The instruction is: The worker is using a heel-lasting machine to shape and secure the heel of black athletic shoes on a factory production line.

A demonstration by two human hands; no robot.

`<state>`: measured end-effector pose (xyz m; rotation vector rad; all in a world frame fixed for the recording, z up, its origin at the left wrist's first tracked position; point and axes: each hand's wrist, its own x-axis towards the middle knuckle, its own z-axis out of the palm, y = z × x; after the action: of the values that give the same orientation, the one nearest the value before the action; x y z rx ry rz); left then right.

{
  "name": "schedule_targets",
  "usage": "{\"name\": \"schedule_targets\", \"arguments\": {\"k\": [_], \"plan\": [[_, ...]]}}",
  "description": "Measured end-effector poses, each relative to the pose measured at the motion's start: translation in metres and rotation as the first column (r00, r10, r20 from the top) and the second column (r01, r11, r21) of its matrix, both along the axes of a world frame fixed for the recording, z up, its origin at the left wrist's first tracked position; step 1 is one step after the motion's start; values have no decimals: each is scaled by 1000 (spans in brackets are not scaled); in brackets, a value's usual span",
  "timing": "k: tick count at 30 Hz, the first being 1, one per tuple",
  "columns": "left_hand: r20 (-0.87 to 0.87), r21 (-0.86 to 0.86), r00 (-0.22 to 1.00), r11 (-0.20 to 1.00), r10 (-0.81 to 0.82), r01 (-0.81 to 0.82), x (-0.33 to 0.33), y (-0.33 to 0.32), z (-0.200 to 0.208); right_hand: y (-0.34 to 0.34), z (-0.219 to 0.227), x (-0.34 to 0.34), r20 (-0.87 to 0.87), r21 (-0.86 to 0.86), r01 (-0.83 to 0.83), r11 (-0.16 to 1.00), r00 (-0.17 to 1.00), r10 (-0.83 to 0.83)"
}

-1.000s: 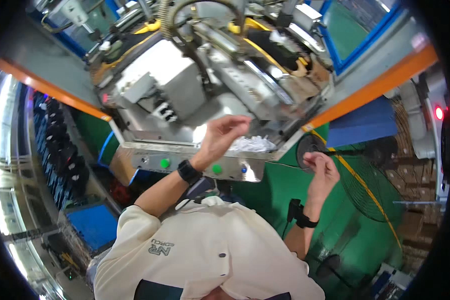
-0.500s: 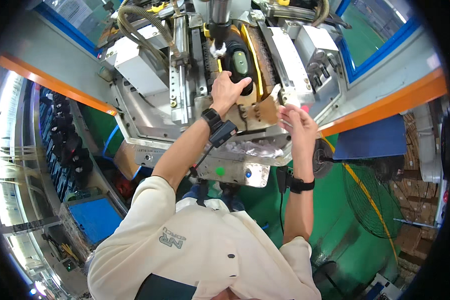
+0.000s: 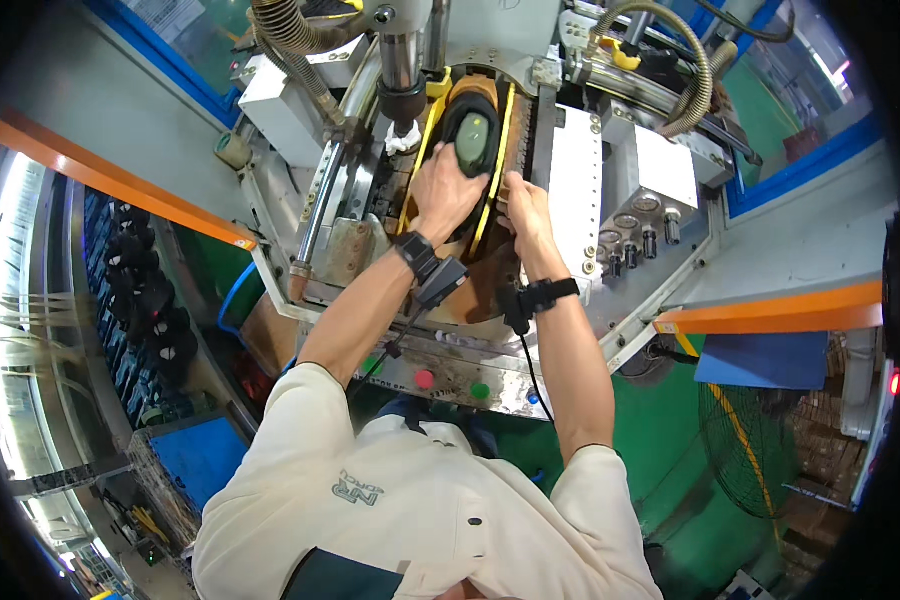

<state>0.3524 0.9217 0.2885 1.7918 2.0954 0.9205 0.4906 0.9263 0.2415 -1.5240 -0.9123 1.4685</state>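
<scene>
The left hand [image 3: 448, 195] rests its fingers [image 3: 441, 162] against a dark shoe [image 3: 477, 102] in a machine [image 3: 572, 165], the right hand [image 3: 530, 212] nearby.

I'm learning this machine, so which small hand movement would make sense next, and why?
Probably ease the right hand back a little: its curled fingers sit close to the long, straight yellow strip, while the left hand appears to touch the black, soft-looking shoe upper around the smooth green oval block.

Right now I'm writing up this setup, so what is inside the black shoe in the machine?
A green form shows its rounded top in the opening of the black shoe. Its lower part is hidden inside; the left hand covers part of the shoe.
</scene>
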Motion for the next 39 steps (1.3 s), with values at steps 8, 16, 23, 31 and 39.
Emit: {"name": "schedule_targets", "arguments": {"k": [8,16,23,31,39], "plan": [[46,166,998,985,-48,39,26,43,29,66,-54,-30,-688,-51,87,995,719,-98],[145,517,973,852,-178,79,-59,-97,68,-104,12,-39,-612,264,6,965,774,162],[284,504,926,861,-249,77,-94,-347,84,-239,31,-52,-744,74,-426,902,578,335],[611,-115,375,547,697,-829,-59,-658,79,-373,-11,-149,-115,249,-916,-314,-350,930],[848,-226,-351,-327,397,-917,-4,-859,58,-616,45,-290,27,188,-356,-915,-930,368]]}}
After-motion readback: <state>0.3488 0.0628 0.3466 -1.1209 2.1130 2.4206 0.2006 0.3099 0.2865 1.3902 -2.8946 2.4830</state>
